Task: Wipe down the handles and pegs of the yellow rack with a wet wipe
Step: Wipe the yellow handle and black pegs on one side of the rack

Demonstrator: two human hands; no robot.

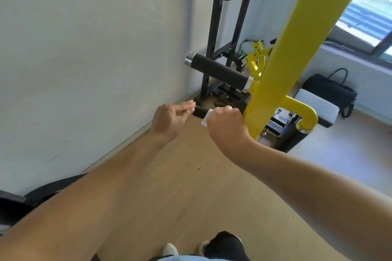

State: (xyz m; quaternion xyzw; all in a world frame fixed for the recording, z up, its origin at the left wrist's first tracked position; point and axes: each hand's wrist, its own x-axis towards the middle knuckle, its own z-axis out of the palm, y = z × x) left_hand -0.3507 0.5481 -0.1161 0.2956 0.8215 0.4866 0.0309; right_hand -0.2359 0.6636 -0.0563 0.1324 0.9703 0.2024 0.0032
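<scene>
The yellow rack's upright post (297, 38) runs diagonally from top right down to the floor. Two black-gripped handles stick out of it to the left: an upper handle (218, 69) with a chrome end cap, and a lower handle (199, 111). My right hand (228, 124) is wrapped around the lower handle near the post with a white wet wipe (206, 117) pressed under its palm. My left hand (172, 119) pinches the free end of the same handle with its fingertips. A curved yellow handle (303, 112) juts out on the post's right side.
A black frame (229, 27) stands in the corner behind the rack against the white wall (95, 48). A black bag (331, 91) lies under the window at right, next to a white padded bench (316, 106). Wooden floor (191, 176) below; my shoes (212, 247) at the bottom edge.
</scene>
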